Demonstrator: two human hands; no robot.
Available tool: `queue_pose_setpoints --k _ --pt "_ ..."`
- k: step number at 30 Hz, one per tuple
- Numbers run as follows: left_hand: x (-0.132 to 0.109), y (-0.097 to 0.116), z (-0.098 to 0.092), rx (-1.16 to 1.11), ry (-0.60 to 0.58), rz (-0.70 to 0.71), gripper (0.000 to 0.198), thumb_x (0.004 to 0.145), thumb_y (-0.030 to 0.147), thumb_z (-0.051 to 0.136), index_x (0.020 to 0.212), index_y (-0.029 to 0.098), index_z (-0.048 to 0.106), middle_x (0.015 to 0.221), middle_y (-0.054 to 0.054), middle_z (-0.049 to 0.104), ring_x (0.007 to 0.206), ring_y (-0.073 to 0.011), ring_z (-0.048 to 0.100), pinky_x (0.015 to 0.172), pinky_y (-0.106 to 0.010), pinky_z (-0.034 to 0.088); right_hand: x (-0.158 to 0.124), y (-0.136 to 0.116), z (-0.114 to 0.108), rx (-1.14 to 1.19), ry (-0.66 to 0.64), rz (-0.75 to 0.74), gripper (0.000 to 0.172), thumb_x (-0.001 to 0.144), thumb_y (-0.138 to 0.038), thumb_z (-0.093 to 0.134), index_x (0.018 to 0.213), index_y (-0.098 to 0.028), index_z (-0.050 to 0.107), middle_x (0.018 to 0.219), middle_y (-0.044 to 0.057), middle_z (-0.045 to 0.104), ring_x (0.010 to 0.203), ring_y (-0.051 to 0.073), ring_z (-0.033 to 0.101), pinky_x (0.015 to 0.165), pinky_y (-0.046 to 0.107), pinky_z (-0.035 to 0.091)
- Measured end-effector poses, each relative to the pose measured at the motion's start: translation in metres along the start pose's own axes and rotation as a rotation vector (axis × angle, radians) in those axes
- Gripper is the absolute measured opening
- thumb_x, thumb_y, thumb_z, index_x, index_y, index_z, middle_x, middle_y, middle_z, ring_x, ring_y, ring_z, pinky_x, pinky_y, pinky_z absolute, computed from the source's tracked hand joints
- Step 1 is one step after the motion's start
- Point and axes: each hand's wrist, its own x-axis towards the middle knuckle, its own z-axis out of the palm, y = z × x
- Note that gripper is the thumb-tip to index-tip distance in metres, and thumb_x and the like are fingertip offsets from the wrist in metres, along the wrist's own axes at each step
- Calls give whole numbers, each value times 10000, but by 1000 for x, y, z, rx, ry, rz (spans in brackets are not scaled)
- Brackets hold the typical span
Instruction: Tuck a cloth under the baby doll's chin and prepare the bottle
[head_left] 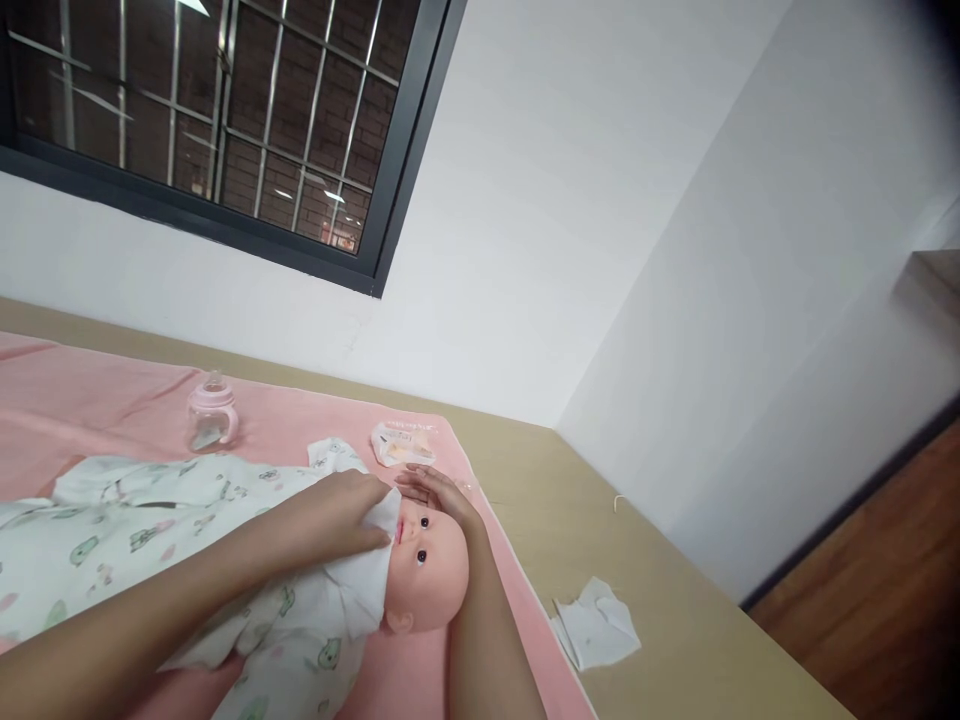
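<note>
A baby doll (435, 575) lies on its back in a white, printed outfit (157, 510), its bald head toward the right. My left hand (341, 515) is closed, with the edge of a thin white cloth (360, 590) pinched between thumb and fingers. The cloth lies over the doll's neck and chin, up to its mouth. Around the top of the doll's head curves my right arm, and my right hand (435, 492) rests along the far side of the head. Its fingers are stretched out, partly hidden behind the doll's face, and I see nothing in them.
Beneath the doll is a pink mat (97, 395) on a wooden surface (517, 455). A pink-topped baby bottle (212, 412) stands behind the doll. A small plastic packet (403, 443) lies beyond my right hand. A crumpled white tissue (600, 625) sits right of the mat. Walls and a barred window rise behind.
</note>
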Motion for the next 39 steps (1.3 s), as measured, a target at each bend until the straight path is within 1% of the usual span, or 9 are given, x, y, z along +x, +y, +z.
queue_pose_setpoints --k 8,10,14,22,27,30,32,36,39 --pt "5 -8 1 -94 67 62 119 732 252 480 642 196 427 680 -7 577 650 -193 550 552 -279 306 1 0 1 -5 18 15 363 679 -314 772 985 -184 626 949 65 708 902 214 689 956 392 475" --pt "7 -9 1 -109 78 96 98 745 239 469 659 193 463 704 -8 595 675 -192 565 576 -273 327 3 2 -1 0 4 10 370 679 -313 773 989 -180 624 952 66 705 897 209 689 945 383 483" --pt "10 -10 1 -139 49 129 108 767 234 450 746 193 548 803 -19 638 735 -198 589 621 -266 366 9 6 -6 -3 2 1 401 682 -331 773 1006 -160 610 962 80 703 877 198 691 914 364 503" --pt "14 -14 3 -81 143 77 142 802 279 451 766 187 553 824 -38 622 798 -208 555 718 -284 395 17 13 -11 27 -35 -13 432 643 -351 800 969 -152 598 886 64 689 803 191 697 889 370 519" --pt "10 -8 0 -160 91 49 193 813 340 459 710 181 498 759 -18 582 743 -183 523 674 -262 376 15 14 -8 32 -32 -24 411 651 -323 791 969 -161 587 892 55 672 804 175 689 894 360 517" --pt "2 0 -3 -234 7 4 225 823 370 473 703 179 484 724 -1 541 680 -165 504 615 -247 353 14 15 -8 30 -30 -31 433 656 -326 781 999 -159 578 924 60 665 822 173 686 908 361 515" --pt "-3 6 -5 -259 -42 4 216 832 354 476 708 177 499 743 1 543 690 -163 507 623 -246 353 13 15 -7 21 -21 -24 446 659 -346 775 1007 -157 571 935 63 661 829 176 687 909 359 517" --pt "-5 11 -6 -222 -51 35 198 831 287 466 668 176 482 762 1 546 721 -164 506 660 -251 352 14 15 -7 18 -16 -25 473 649 -361 780 1015 -156 562 947 67 658 840 181 687 910 359 515" --pt "-1 8 -7 -252 -59 25 226 843 308 464 661 174 462 764 1 538 705 -160 506 656 -253 359 14 16 -8 20 -21 -33 482 652 -366 780 1028 -153 566 968 76 656 846 179 683 925 369 506"
